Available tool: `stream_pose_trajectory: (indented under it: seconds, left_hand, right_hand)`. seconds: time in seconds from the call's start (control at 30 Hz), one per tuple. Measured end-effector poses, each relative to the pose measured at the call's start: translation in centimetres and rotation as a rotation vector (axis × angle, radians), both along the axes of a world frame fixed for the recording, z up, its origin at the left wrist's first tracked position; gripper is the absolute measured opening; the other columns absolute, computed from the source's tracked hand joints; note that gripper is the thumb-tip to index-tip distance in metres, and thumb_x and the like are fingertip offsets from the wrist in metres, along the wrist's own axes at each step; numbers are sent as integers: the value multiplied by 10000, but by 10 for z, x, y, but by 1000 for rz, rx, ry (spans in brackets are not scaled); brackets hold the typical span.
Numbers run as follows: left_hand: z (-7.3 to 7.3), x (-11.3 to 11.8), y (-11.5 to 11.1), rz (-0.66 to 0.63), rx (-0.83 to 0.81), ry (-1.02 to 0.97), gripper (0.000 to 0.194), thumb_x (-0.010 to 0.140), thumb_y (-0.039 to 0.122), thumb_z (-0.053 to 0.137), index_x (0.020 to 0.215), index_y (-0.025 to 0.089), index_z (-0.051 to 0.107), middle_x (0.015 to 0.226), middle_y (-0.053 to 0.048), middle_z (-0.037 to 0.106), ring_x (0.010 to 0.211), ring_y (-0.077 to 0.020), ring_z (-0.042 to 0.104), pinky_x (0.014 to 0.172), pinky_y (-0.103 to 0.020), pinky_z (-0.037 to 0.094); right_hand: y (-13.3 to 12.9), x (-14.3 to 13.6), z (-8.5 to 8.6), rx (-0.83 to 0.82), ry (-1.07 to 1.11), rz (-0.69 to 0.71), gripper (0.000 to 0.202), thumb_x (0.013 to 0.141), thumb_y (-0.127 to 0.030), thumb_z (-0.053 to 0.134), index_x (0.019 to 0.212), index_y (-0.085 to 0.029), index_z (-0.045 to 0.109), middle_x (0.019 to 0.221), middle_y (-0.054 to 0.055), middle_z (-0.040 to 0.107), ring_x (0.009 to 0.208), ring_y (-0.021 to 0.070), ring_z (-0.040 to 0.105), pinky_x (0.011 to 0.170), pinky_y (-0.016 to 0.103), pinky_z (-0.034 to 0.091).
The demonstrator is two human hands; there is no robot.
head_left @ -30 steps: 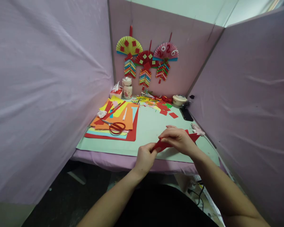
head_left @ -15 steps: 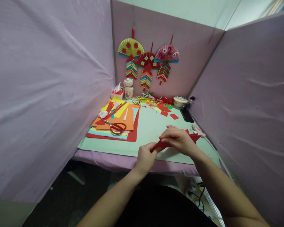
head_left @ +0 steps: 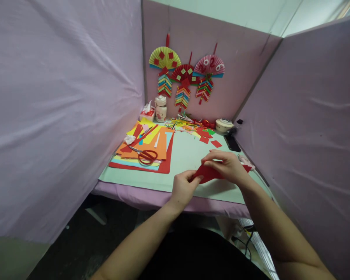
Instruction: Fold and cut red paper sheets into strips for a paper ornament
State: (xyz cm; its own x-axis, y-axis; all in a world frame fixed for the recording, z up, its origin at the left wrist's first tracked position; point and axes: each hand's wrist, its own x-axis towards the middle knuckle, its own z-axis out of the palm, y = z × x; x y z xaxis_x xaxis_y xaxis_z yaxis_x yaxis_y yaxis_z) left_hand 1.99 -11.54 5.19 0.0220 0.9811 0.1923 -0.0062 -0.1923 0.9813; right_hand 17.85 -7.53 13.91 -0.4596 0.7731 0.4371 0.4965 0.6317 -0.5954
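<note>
Between my two hands is a piece of red paper (head_left: 207, 174), held above the front right of the table. My left hand (head_left: 184, 187) pinches its left end between thumb and fingers. Further along the upper edge, my right hand (head_left: 224, 165) grips the same paper, thumb and fingertips together. Part of the sheet is hidden behind the right hand, and a red pointed end shows to the right of it. Red-handled scissors (head_left: 146, 156) lie to the left on a stack of coloured paper (head_left: 163, 166).
Red paper squares (head_left: 216, 144) and thin paper scraps (head_left: 181, 123) lie toward the back. A phone (head_left: 232, 143), a lidded pot (head_left: 224, 125), a bottle (head_left: 160, 109) and a tissue box (head_left: 147, 113) stand around the edges. Paper fan decorations (head_left: 186, 74) hang on the back wall.
My hands have moved slightly apart, and more of the red paper shows between them. My right hand is a little higher. The whole view has shifted slightly.
</note>
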Motion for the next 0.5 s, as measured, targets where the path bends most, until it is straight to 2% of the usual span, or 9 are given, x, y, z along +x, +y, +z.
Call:
stream_pose_trajectory:
  seconds: [0.1,0.5]
  left_hand:
    - [3,2,-1,8,-3,-45,209,792,316,642,826,135,739,710,-15,684,665,-146,577,629,-231,432]
    - [8,-2,-4,-62,-78,-116,222,770,336,667,793,127,738,637,-3,645,608,-131,538,587,-232,412]
  right_hand:
    - [-1,-2,8,-31,11,-75,172,844,-350,631,815,-210,727,831,40,746,774,192,680,719,301,527]
    - [0,-5,12,-68,-20,-88,135,816,-320,636,791,-227,730,823,28,754,772,196,690,720,313,533]
